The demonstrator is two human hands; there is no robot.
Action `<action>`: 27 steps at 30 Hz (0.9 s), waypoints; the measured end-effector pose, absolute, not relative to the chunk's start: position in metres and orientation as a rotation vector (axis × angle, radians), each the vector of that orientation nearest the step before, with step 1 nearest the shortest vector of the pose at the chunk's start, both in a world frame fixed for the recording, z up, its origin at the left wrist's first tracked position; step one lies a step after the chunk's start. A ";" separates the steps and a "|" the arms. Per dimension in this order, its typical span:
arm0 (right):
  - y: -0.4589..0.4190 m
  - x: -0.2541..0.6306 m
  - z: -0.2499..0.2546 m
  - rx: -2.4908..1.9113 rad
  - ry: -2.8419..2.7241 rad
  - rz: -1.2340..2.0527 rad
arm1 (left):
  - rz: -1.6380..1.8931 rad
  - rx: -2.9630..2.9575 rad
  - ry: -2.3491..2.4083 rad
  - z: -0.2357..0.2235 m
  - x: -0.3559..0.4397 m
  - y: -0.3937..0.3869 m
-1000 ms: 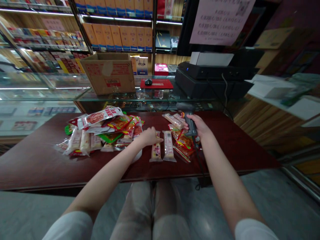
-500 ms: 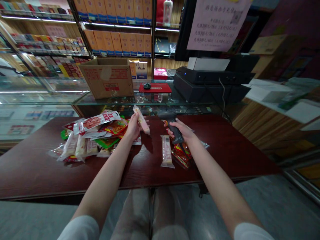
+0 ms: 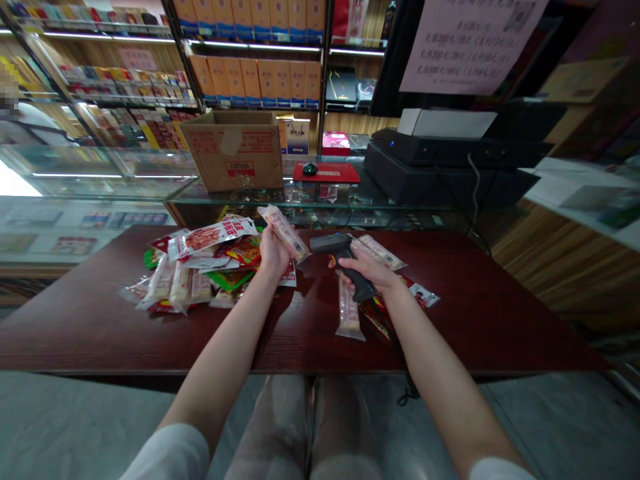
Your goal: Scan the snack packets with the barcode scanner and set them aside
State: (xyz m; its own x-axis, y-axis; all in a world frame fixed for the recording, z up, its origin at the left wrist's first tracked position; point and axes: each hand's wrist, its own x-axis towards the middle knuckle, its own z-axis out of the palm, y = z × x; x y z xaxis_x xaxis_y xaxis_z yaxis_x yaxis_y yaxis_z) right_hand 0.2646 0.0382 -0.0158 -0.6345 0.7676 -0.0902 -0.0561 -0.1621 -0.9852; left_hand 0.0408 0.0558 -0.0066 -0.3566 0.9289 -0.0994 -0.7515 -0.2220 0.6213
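In the hands (image 3: 274, 253), packet (image 3: 286, 232), scanner (image 3: 334, 245)

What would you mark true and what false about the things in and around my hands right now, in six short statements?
1. Your left hand holds a pale bar in clear plastic wrap. True.
2. Your right hand grips a dark grey pistol-shaped scanner. True.
3. The scanner's head points away from the bar. False: it points toward the bar.
4. The larger heap of colourful plastic snack packets lies on your right. False: that heap lies on your left.
5. A black computer mouse sits on a flat red mat. True.
6. The brown cardboard box stands on the dark red wooden table. False: it stands on the glass-topped counter behind the table.
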 end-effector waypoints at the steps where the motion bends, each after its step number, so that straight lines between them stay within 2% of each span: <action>1: 0.038 0.265 -0.018 -0.824 -1.538 1.870 | 1.834 0.344 0.718 -0.007 0.041 0.056; 11: 0.032 0.265 -0.017 -0.746 -1.448 1.906 | 1.871 0.362 0.731 -0.021 0.042 0.066; 15: 0.033 0.268 -0.015 -0.724 -1.425 1.815 | 1.903 0.515 0.804 -0.025 0.041 0.068; 20: 0.041 0.277 -0.015 -0.790 -1.386 1.745 | 1.921 1.174 1.367 -0.004 0.028 0.049; 27: 0.047 0.282 -0.018 -0.847 -1.319 1.682 | 1.370 1.533 2.057 0.033 -0.004 0.003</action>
State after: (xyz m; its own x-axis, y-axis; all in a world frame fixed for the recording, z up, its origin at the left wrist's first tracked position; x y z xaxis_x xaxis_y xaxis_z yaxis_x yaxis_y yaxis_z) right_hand 0.2825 0.0467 -0.0181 -0.4395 0.8980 -0.0210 -0.1937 -0.1176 -0.9740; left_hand -0.0044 0.0033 0.0334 -0.4248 0.8442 0.3269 0.6270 0.0139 0.7789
